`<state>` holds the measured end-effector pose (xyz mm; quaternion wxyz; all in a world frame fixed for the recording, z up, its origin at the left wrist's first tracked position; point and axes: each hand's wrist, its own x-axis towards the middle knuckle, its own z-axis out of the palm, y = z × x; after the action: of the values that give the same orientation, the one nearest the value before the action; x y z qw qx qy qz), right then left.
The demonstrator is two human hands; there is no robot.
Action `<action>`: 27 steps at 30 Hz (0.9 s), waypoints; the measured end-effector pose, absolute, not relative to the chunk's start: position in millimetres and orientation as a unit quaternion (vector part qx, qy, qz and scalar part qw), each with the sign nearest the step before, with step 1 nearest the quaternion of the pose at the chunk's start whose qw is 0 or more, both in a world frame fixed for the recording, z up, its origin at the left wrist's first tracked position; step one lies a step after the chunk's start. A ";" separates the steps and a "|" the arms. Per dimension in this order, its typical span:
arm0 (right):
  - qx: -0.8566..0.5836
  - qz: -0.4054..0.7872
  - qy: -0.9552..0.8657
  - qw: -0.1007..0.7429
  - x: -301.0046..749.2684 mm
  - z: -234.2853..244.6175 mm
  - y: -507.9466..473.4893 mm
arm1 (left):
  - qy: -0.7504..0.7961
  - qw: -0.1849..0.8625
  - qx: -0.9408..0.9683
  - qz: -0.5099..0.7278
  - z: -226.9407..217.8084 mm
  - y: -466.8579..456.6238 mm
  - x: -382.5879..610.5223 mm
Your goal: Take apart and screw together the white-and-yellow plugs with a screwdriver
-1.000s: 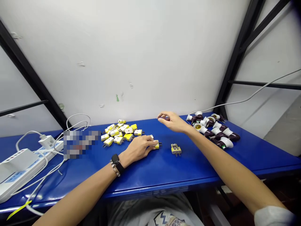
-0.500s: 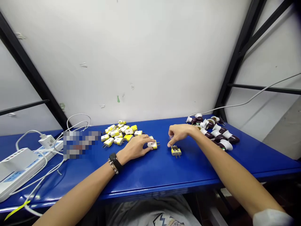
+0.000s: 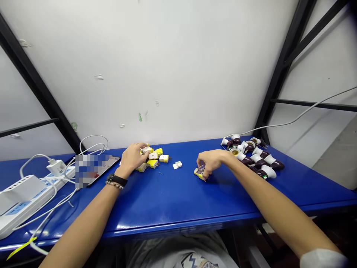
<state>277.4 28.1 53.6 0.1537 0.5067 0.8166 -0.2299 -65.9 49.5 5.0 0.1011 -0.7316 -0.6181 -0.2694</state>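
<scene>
Pinching a plug [image 3: 198,172] on the bench [image 3: 156,210], right of centre in the head view, the right hand [image 3: 210,162] is well apart from the left hand [image 3: 132,158] — which curls over the plug pile [image 3: 153,156], left; its grip I cannot tell. A white piece [image 3: 177,165] lies between.

Now reaches with the left hand [image 3: 133,158] to the plug pile [image 3: 153,163], leaving the white piece [image 3: 177,165] uncovered; grips the open plug [image 3: 198,173], turned and shifted left, with the right hand [image 3: 211,160].
</scene>
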 end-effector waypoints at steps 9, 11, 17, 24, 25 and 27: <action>0.481 -0.158 0.860 0.066 278.0 41.2 34.8 | -0.453 0.118 -0.849 -0.244 -5.1 29.6 -12.0; 0.464 -0.166 0.869 0.041 275.5 39.0 35.9 | -0.396 0.091 -0.890 -0.208 -10.9 18.8 10.1; 0.420 -0.183 0.889 -0.017 266.5 32.9 39.6 | -0.392 0.045 -0.907 -0.149 -21.5 9.4 31.7; 0.408 -0.200 0.891 -0.027 265.3 27.8 42.3 | -0.451 -0.037 -0.877 -0.164 -14.8 7.9 22.5; 0.408 -0.201 0.890 -0.027 265.5 27.3 42.7 | -0.457 -0.035 -0.874 -0.159 -14.0 7.2 22.3; 0.408 -0.207 0.889 -0.031 265.7 26.1 43.6 | -0.461 -0.031 -0.874 -0.153 -12.3 6.4 21.8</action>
<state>265.7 43.6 26.1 -0.0312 0.4076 0.8888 -0.2072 21.8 6.4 -12.3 -0.0313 -0.8736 -0.4608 -0.1534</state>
